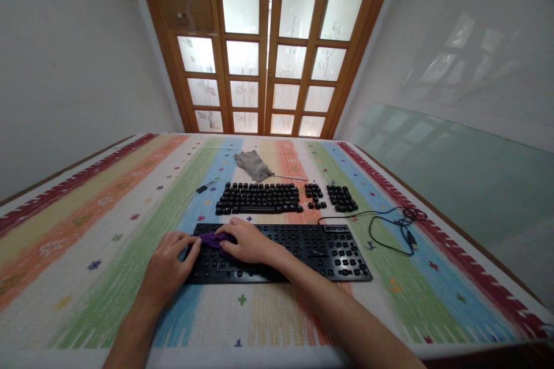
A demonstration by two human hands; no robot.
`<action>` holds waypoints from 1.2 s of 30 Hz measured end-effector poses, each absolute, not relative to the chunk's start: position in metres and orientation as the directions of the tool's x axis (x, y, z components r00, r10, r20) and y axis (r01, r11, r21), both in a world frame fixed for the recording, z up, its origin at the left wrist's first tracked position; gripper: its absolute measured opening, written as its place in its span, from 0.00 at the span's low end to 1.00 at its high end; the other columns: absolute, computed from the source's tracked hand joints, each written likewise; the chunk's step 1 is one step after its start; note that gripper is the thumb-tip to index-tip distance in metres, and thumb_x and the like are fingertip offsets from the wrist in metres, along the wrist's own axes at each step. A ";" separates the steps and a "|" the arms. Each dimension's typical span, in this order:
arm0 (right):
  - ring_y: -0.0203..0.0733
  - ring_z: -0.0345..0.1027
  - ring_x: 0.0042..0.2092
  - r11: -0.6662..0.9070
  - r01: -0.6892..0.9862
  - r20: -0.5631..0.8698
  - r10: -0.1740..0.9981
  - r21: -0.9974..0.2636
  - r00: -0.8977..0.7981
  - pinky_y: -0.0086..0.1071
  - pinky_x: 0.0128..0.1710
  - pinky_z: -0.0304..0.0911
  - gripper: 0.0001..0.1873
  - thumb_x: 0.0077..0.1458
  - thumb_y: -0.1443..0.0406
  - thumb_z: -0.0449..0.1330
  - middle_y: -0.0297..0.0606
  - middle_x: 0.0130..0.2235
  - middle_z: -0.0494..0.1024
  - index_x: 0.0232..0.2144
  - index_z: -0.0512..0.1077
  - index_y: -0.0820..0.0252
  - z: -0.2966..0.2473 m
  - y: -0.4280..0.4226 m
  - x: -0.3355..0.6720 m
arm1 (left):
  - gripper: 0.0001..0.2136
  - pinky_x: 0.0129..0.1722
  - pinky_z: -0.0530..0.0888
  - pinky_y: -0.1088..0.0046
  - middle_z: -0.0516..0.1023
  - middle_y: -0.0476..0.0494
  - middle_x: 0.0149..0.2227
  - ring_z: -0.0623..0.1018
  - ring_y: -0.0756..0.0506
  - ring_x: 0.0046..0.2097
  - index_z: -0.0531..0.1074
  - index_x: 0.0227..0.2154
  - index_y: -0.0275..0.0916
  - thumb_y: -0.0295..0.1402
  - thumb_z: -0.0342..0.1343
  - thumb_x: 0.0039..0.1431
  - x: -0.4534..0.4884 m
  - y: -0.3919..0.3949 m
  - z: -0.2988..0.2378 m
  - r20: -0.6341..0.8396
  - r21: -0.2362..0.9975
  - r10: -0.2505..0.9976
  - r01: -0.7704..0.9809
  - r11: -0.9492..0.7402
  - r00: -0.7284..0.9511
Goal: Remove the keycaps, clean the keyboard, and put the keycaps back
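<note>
A black keyboard base [298, 245] with its keycaps off lies in front of me. Both hands meet over its left part on a crumpled purple cloth [212, 238]. My right hand [246, 242] presses the cloth down with its fingers closed on it. At the base's left end, my left hand [173, 253] pinches the cloth's left edge between thumb and fingers. Just beyond the base sit the removed black keycaps: a main block [259, 197], a middle group [314, 190] and a number group [341, 197].
A grey cloth [253, 165] lies behind the keycaps, with a thin rod [289, 177] beside it. Left of the keycaps is a small tool with a black end [201, 189]. The keyboard's cable [385, 214] lies looped at right on the striped tablecloth [130, 277].
</note>
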State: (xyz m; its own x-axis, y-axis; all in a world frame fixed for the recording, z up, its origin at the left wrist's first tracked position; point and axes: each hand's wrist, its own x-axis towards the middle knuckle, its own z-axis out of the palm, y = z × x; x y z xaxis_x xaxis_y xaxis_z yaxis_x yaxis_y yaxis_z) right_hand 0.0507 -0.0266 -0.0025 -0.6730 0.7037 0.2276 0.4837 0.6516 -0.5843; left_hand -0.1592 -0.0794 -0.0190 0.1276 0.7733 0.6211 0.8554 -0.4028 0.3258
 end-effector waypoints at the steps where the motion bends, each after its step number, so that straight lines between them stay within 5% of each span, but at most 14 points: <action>1: 0.40 0.65 0.40 0.652 0.483 0.230 0.704 -0.584 -0.672 0.34 0.46 0.61 0.14 0.58 0.67 0.59 0.40 0.38 0.71 0.47 0.75 0.62 -0.003 -0.027 0.051 | 0.16 0.40 0.72 0.66 0.76 0.44 0.30 0.75 0.43 0.35 0.74 0.27 0.42 0.44 0.48 0.63 -0.159 -0.079 -0.020 0.618 0.330 0.777 0.856 -0.398 0.123; 36: 0.42 0.69 0.42 0.637 0.390 0.262 0.688 -0.665 -0.677 0.35 0.46 0.62 0.13 0.56 0.71 0.60 0.42 0.40 0.77 0.45 0.77 0.63 0.001 -0.023 0.057 | 0.14 0.43 0.72 0.65 0.76 0.43 0.32 0.75 0.42 0.39 0.75 0.32 0.39 0.39 0.47 0.63 -0.158 -0.084 -0.019 0.564 0.334 0.816 0.869 -0.365 0.126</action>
